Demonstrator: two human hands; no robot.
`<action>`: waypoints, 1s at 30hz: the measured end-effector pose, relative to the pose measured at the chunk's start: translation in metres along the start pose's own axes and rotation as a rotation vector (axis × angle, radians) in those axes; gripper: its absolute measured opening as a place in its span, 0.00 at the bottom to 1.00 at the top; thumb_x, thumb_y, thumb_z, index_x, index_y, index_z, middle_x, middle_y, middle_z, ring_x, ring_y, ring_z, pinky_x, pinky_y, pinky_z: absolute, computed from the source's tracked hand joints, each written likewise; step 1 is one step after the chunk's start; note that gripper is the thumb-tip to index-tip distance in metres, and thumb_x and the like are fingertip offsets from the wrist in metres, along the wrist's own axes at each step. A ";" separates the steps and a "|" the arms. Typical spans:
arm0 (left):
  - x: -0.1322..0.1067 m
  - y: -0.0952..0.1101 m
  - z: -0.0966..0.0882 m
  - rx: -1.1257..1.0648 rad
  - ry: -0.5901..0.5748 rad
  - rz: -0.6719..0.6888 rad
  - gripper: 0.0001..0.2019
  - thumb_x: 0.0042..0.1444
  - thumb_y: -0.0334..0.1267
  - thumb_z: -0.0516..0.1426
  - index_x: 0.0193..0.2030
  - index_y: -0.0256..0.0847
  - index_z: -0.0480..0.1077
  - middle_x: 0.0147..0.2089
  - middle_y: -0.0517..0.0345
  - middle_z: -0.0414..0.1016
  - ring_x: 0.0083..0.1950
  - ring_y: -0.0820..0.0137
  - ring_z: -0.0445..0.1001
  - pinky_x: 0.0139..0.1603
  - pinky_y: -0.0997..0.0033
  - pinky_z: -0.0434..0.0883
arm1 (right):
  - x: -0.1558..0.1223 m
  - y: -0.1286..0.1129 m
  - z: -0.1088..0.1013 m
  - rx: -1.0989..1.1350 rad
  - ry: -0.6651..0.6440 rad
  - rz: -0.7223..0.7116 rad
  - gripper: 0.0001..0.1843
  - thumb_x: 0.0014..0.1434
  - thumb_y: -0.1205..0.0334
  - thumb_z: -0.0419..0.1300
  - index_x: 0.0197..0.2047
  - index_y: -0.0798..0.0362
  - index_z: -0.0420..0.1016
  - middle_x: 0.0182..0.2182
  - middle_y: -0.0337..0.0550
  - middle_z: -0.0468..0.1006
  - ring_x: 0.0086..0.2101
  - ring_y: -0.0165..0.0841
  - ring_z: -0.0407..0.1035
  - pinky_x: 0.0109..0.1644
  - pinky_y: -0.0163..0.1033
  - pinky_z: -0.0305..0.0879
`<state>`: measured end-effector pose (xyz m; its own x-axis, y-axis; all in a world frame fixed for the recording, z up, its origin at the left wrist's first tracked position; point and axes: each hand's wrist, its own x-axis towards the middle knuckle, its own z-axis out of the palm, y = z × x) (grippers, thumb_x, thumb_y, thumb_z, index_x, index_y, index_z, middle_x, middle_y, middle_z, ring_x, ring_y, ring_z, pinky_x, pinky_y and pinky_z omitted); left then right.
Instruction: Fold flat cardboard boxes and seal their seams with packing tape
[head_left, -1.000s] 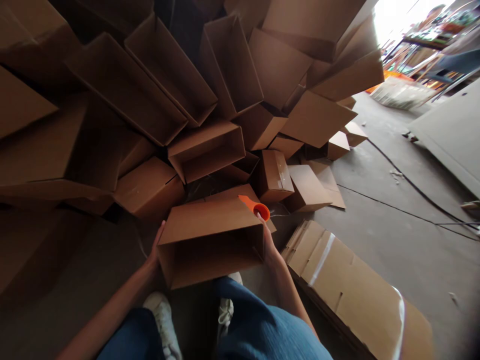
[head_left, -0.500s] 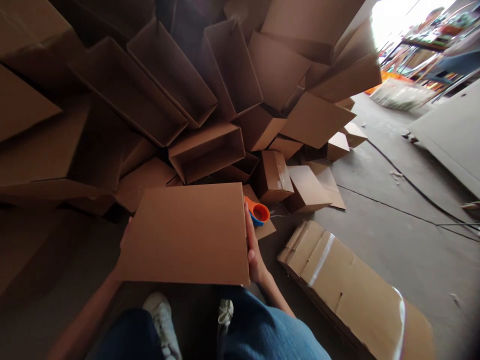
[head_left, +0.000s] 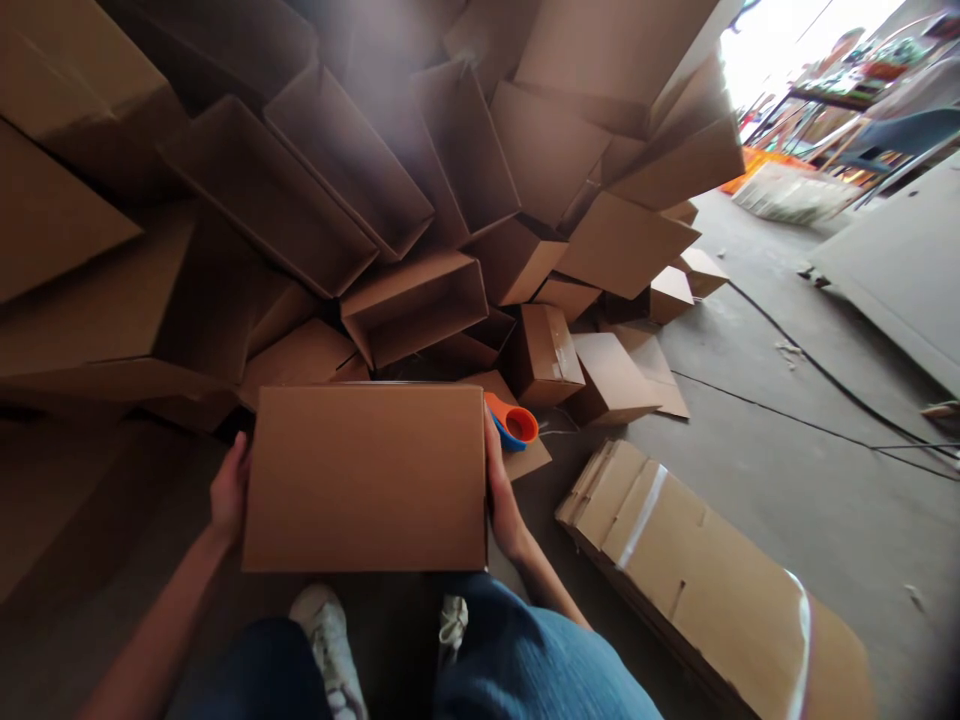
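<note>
A brown cardboard box is held in front of me, above my shoes, with a plain flat face turned toward me. My left hand presses on its left side, and my right hand grips the right side; some fingers of both hands are hidden by the box. Just past my right hand, an orange and blue tape dispenser rests on a piece of cardboard on the floor.
A high pile of open cardboard boxes fills the space ahead and to the left. On the right lies a strapped stack of flattened cartons. Dark cables cross the concrete floor beside a pale panel. Cluttered shelving stands far back.
The box has tilted and shifted slightly, so its near face looks more squarely rectangular. My left hand shows more at its left side. The view has turned a little.
</note>
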<state>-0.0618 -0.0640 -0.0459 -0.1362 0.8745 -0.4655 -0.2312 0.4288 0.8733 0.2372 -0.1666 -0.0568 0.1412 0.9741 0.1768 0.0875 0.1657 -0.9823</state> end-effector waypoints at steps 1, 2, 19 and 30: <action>0.000 0.001 -0.002 -0.050 0.000 0.010 0.26 0.65 0.58 0.49 0.54 0.39 0.72 0.52 0.52 0.79 0.59 0.51 0.72 0.58 0.53 0.72 | 0.001 0.002 -0.002 0.088 0.022 0.024 0.37 0.66 0.34 0.41 0.74 0.37 0.51 0.73 0.36 0.53 0.73 0.39 0.42 0.76 0.53 0.42; -0.001 0.003 -0.004 -0.098 -0.024 0.039 0.27 0.65 0.60 0.48 0.52 0.40 0.73 0.52 0.54 0.80 0.61 0.50 0.70 0.60 0.54 0.70 | 0.003 0.004 -0.004 0.182 0.057 0.059 0.36 0.66 0.35 0.42 0.73 0.38 0.53 0.71 0.37 0.57 0.71 0.40 0.48 0.74 0.53 0.47; -0.011 -0.028 0.018 0.347 -0.231 0.203 0.44 0.47 0.57 0.66 0.68 0.39 0.61 0.68 0.42 0.67 0.70 0.49 0.64 0.71 0.52 0.58 | 0.009 0.023 0.008 0.087 0.229 0.278 0.47 0.52 0.43 0.68 0.71 0.42 0.58 0.66 0.43 0.67 0.66 0.42 0.59 0.73 0.51 0.50; -0.010 -0.035 0.033 0.732 0.074 0.322 0.38 0.43 0.58 0.68 0.56 0.38 0.68 0.55 0.40 0.78 0.55 0.49 0.78 0.55 0.53 0.74 | 0.017 0.020 0.004 -0.206 0.284 0.386 0.51 0.45 0.38 0.70 0.67 0.52 0.61 0.55 0.54 0.76 0.54 0.47 0.73 0.59 0.51 0.69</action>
<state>-0.0206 -0.0800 -0.0672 -0.1582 0.9743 -0.1602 0.5173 0.2199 0.8271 0.2375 -0.1464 -0.0735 0.4608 0.8734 -0.1577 0.1647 -0.2587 -0.9518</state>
